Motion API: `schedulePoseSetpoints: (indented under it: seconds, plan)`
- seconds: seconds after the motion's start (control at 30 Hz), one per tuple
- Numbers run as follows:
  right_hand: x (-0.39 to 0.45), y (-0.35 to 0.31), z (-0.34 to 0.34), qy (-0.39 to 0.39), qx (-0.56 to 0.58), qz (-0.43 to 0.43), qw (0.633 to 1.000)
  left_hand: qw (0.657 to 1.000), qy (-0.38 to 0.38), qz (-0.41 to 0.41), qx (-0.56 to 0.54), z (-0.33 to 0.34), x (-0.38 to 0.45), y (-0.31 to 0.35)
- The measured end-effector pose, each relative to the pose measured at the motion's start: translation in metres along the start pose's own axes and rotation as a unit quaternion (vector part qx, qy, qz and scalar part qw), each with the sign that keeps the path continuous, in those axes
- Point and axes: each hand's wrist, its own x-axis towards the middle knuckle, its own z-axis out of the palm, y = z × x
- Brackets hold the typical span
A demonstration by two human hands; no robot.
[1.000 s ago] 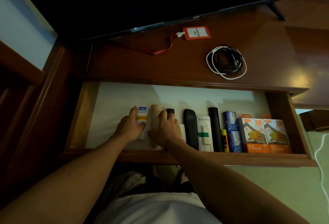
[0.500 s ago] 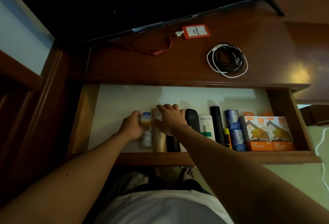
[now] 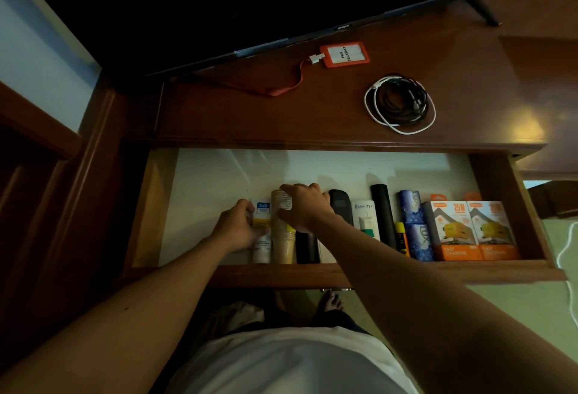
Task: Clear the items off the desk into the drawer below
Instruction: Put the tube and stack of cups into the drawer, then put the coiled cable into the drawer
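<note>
While the left hand [image 3: 239,227] curls around the white tube [image 3: 262,231], the right hand [image 3: 305,207] grips the stacked paper cups [image 3: 283,234] at lower-centre, inside the drawer [image 3: 219,180].

Both arms outstretched, left hand [image 3: 239,227] with fingers curled, right hand [image 3: 305,207] palm-down, fingers bent

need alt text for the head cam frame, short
Both hands reach into an open drawer, the left hand on a white tube, the right hand on a stack of paper cups in a row of items. A lanyard badge and coiled cables lie on the desk above.
</note>
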Motion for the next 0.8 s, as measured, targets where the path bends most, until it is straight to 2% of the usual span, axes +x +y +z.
schedulePoseSetpoints:
  seconds: [0.23,0.5,0.63,0.8]
  plan:
    - [-0.001,-0.003,-0.005,-0.026,-0.017,0.011,0.999,0.999,-0.005,0.012,0.035,-0.001,-0.004,0.008]
    - [-0.006,-0.005,-0.005,-0.030,0.005,0.018,0.999,0.993,-0.074,-0.026,0.083,-0.017,-0.006,0.030]
    - [-0.007,0.002,-0.014,0.021,0.050,0.025,0.998,0.973,-0.001,0.045,0.225,-0.028,-0.010,0.043]
    - [-0.017,0.022,-0.036,0.153,0.119,0.031,0.981,0.956,0.142,0.195,0.166,-0.037,-0.009,0.084]
